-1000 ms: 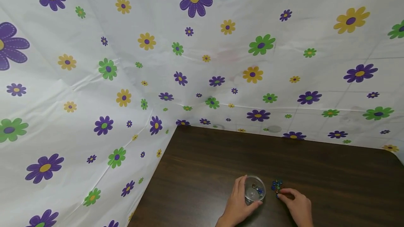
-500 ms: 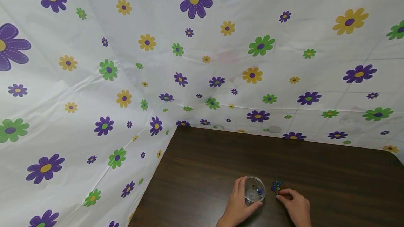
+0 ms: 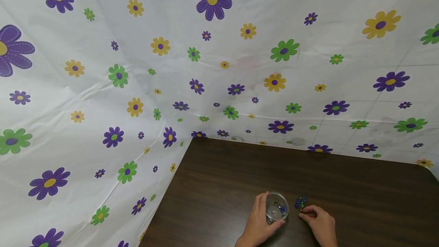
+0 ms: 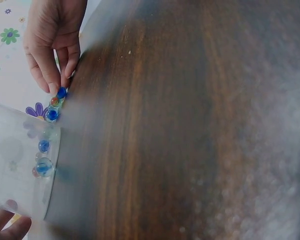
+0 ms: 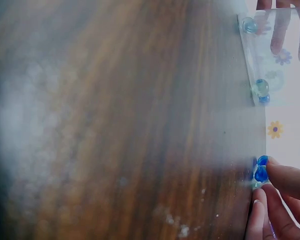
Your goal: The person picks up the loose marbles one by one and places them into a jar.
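1 by 1, pinch likely slippery marbles [image 3: 301,201] side-on, at 3 o'clock of cup [image 3: 274,214] clamped in left grip [image 3: 257,219]; closure of right grip [image 3: 321,222], cannot tell

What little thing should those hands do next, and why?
Perhaps the right hand should lift one marble from the pile over to the cup. It is right at the pile, though whether it grips one is hard to tell; the left hand holds the cup with its open top showing, and a few marbles sit inside.
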Tool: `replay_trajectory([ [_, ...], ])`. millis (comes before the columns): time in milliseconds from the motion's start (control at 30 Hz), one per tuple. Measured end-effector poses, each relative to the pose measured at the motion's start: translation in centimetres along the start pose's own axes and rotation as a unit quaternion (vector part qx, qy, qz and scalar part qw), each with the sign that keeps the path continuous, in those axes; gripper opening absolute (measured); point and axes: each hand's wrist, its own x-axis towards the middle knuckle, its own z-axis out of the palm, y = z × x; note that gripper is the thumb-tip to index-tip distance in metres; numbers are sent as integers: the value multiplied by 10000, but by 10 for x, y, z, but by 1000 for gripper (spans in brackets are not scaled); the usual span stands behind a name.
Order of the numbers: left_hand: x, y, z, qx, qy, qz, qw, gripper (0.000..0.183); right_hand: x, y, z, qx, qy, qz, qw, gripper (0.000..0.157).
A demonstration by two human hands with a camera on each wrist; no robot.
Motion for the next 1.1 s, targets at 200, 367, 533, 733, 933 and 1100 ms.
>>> replay_trajectory([
  [200,0,0,0,14,34,27,10000,90,0,0,1,-76,47,-61,9999,13],
  [367,0,0,0,16,32,22,10000,90,0,1,0,-158,-5,-127,9998,13],
  [533,0,-1,0,-15,33,13,10000,91,0,1,0,-160,-72,-149,9997,12],
  [733,0,-1,1,-1,48,14,10000,91,-1,-1,-3,29,23,-94,9999,11],
  [933,0,-1,2,-34,64,36,10000,91,-4,-9,-8,91,328,-215,9992,12],
  [1100,0,-1,2,-24,93,90,9999,91,-5,-21,-14,402,364,-67,9985,14],
])
